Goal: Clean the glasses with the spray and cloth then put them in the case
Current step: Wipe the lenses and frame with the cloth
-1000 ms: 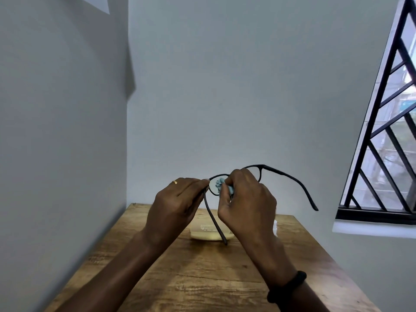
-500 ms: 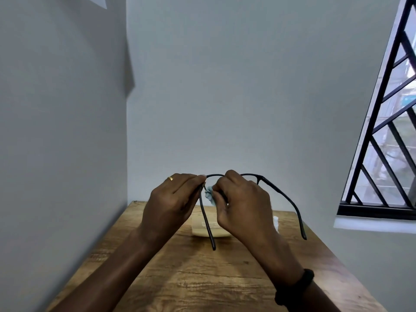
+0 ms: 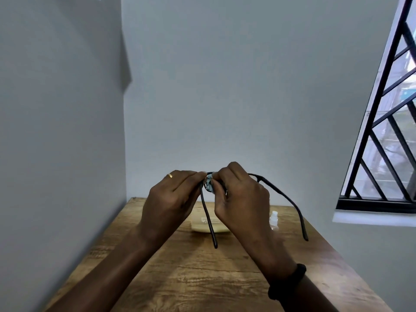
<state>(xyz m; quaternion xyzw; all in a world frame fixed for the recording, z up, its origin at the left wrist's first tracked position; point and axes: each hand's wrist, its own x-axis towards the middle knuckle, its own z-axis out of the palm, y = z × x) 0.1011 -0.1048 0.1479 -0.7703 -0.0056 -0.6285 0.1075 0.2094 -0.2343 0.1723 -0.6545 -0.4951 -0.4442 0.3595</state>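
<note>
Wood-grain brown fills the foreground, where a plank table (image 3: 202,278) runs away from the camera into a corner between pale grey walls. Two bare forearms reach forward above it, the right wrist circled by a black band (image 3: 287,282).

The left hand (image 3: 171,199), with a gold ring (image 3: 169,175) on one finger, has its fingers curled and pinches the near-left corner of a pair of dark-framed glasses (image 3: 283,197). The right hand (image 3: 240,199) is bunched tight against the left one, its fingertips pinching a small pale blue cloth (image 3: 209,184) onto the left lens. The glasses are held in the air above the middle of the table, clear of its surface. Both temple arms are unfolded and slope down towards the camera.

Beyond the hands, a cream-coloured case (image 3: 202,226) lies flat on the table, partly hidden by the left temple arm and the wrists; whether its lid is up or down cannot be told. Just to its right stands a small clear spray bottle (image 3: 274,218) with a white top, half covered by the right hand.

At far right, a window with a black diagonal grille (image 3: 382,143) lets in daylight.
</note>
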